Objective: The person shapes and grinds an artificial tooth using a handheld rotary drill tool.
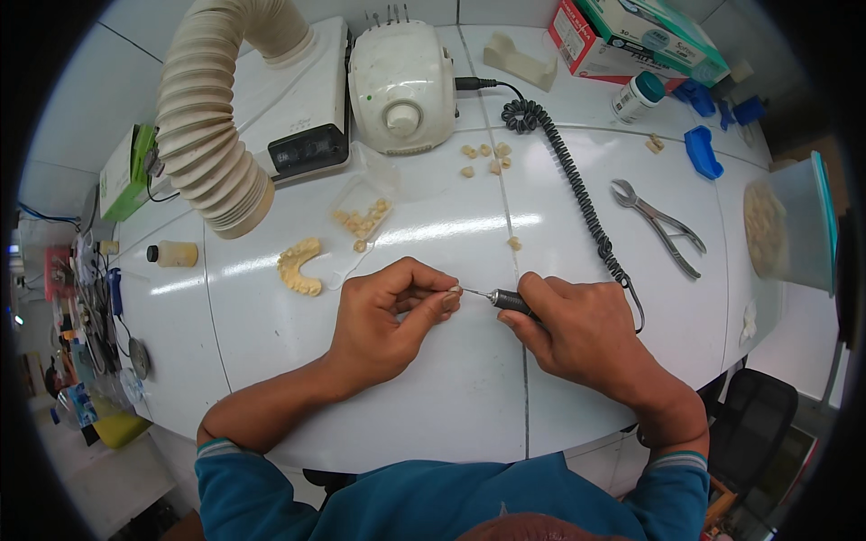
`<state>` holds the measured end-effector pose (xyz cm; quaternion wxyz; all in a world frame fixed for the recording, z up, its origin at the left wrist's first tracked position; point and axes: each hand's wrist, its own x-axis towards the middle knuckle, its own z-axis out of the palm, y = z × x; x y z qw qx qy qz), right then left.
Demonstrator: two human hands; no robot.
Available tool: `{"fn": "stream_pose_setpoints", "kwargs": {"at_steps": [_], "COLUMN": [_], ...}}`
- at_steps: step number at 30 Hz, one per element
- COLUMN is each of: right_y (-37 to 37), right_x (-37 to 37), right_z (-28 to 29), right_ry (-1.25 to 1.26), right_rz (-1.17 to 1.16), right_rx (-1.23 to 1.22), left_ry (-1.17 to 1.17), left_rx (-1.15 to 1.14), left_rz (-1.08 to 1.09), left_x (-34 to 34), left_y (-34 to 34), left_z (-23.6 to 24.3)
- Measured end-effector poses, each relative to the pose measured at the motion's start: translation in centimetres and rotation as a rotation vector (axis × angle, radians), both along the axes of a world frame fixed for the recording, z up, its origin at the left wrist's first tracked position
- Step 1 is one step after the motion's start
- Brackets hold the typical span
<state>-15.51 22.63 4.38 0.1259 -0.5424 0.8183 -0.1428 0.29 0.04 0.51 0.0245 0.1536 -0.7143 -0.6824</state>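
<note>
Teal shirt (pixel 424 496) nearest, someone over a white worktop (pixel 451 397) pinches a tiny pale tooth-like piece (pixel 456 289) in the left hand (pixel 383 316), the right hand (pixel 586 334) gripping a rotary handpiece (pixel 511 303), its bur (pixel 475 292) at or just beside the piece, apparently mid-grinding, which calls for light, steady contact.

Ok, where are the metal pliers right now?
In the head view, the metal pliers lie on the right side of the white table, beyond the right hand, between the coiled black cord and the translucent tub.
</note>
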Motion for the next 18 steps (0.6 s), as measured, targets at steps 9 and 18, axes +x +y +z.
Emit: {"fn": "stream_pose_setpoints", "kwargs": {"at_steps": [9,18], "right_y": [0.16,0.2], "right_x": [0.09,0.21], "right_z": [0.32,0.33], "right_ry": [0.03,0.04], "right_rz": [0.018,0.03], "right_rx": [0.02,0.022], "left_ry": [0.117,0.157], "left_rx": [-0.329,-0.352], "left_rz": [-0.047,-0.045], "left_x": [-0.26,-0.36], "left_y": [0.24,0.24], "left_z": [0.46,0.51]}}
